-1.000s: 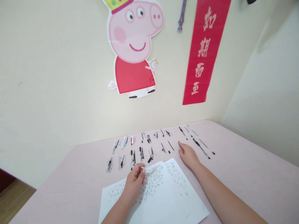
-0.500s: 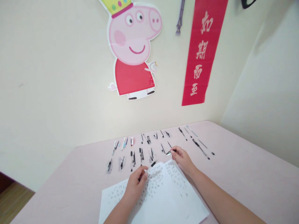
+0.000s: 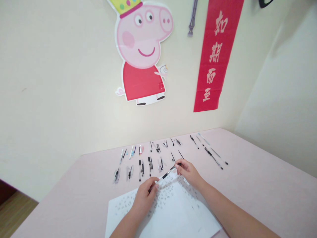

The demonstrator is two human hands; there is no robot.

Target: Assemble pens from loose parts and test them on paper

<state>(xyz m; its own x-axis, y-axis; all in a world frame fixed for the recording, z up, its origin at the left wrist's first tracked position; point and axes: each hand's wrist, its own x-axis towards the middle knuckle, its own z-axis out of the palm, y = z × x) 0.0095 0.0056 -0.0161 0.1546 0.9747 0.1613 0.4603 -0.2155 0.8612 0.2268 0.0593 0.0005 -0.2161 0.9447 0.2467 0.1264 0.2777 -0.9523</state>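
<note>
My left hand [image 3: 146, 193] is closed around a pen [image 3: 165, 176], which has a clear barrel and a black grip and points up and to the right above the notebook [image 3: 170, 211]. The fingers of my right hand [image 3: 187, 171] pinch a small dark and clear piece, which looks like a pen cap [image 3: 178, 164]. This piece is at the tip end of the pen; whether the two touch is hard to tell. Just beyond my right hand lie thin black refills [image 3: 180, 154]. Handwriting covers the upper part of the notebook's pages.
Taken-apart pens [image 3: 141, 170] lie in rows on the pink tabletop [image 3: 74, 188], left of and beyond the hands. Several longer pens and refills [image 3: 213, 158] lie at the right. A wall with a cartoon pig sticker [image 3: 143, 79] and a red banner [image 3: 213, 66] rises behind the table.
My right hand has moved left and slightly toward me, lifting the cap from the tabletop to the pen's tip. My left hand stays nearly in place with the pen.
</note>
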